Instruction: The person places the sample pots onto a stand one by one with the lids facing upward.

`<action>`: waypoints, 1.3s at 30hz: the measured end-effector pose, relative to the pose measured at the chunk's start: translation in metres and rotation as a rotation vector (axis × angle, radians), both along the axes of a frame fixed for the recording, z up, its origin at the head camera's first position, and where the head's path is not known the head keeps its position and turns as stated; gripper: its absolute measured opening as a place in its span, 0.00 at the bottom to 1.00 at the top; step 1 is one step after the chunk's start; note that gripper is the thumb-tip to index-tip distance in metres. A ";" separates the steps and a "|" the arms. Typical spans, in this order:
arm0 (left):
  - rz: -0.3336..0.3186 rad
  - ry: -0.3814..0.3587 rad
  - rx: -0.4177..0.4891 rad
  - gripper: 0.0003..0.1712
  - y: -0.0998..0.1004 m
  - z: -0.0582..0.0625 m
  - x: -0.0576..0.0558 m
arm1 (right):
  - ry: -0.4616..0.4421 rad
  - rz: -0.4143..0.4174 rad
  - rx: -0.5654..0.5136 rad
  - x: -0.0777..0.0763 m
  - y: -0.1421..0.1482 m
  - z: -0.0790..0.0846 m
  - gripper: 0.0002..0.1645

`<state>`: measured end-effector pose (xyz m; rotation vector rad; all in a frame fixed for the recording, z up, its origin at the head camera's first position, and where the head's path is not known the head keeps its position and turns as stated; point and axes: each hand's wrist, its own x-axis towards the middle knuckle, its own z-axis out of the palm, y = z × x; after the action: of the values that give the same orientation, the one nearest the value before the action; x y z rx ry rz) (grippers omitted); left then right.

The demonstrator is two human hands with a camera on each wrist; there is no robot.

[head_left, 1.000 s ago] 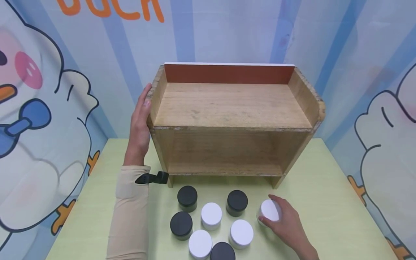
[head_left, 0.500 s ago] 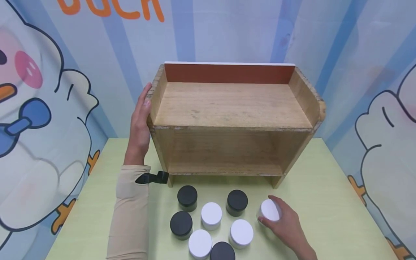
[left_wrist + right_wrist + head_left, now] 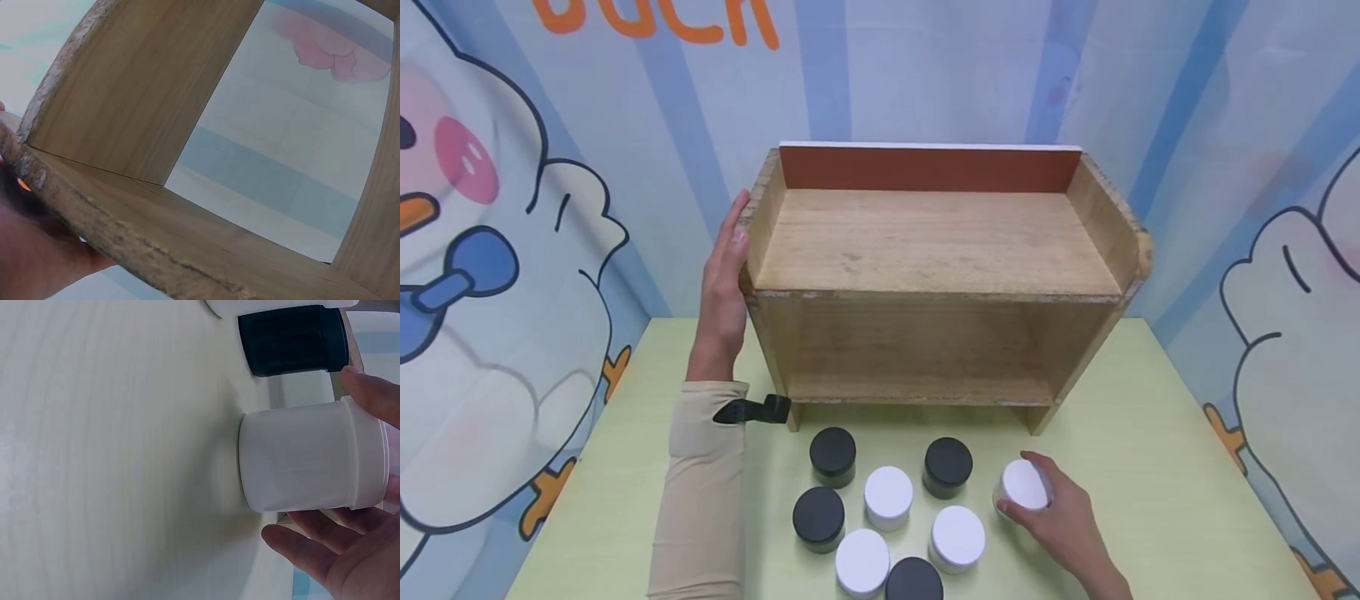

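Note:
With fairly straight fingers, my left hand (image 3: pixel 722 292) rests against the outer left side of a small two-tier wooden shelf (image 3: pixel 936 242). The left wrist view shows part of that hand (image 3: pixel 37 250) outside the rough-edged side panel (image 3: pixel 125 231). My right hand (image 3: pixel 1063 517) grips a white jar (image 3: pixel 1024 486) around its lid at the right of the group. In the right wrist view, thumb and fingers surround the white jar (image 3: pixel 300 459), which stands upright with its base on or very close to the table. Some fingers are partly hidden behind it.
Several black-lidded jars (image 3: pixel 832 454) and white-lidded jars (image 3: pixel 887 496) stand in front of the shelf on the pale green table (image 3: pixel 1165 500). A black strap (image 3: pixel 752 411) sticks out from the left wrist. A printed curtain (image 3: pixel 925 75) hangs behind and at both sides.

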<state>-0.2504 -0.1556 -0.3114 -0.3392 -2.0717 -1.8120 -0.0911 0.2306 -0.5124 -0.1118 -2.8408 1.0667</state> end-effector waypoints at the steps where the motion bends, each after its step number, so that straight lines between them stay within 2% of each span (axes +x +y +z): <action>1: 0.002 0.000 -0.001 0.31 0.000 0.000 0.000 | -0.002 -0.001 -0.001 0.000 0.000 0.000 0.46; 15: -0.005 -0.003 0.010 0.31 0.000 0.001 0.000 | 0.009 -0.003 0.005 0.000 -0.001 0.004 0.44; 30: 0.001 -0.001 0.004 0.31 0.000 0.000 0.000 | -0.036 -0.007 0.003 -0.001 0.000 0.009 0.45; 39: 0.002 0.003 0.008 0.32 0.000 0.000 -0.001 | -0.024 0.007 0.006 -0.003 0.001 0.014 0.44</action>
<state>-0.2511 -0.1553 -0.3114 -0.3375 -2.0615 -1.8171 -0.0944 0.2314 -0.4985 -0.1152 -2.8678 1.0647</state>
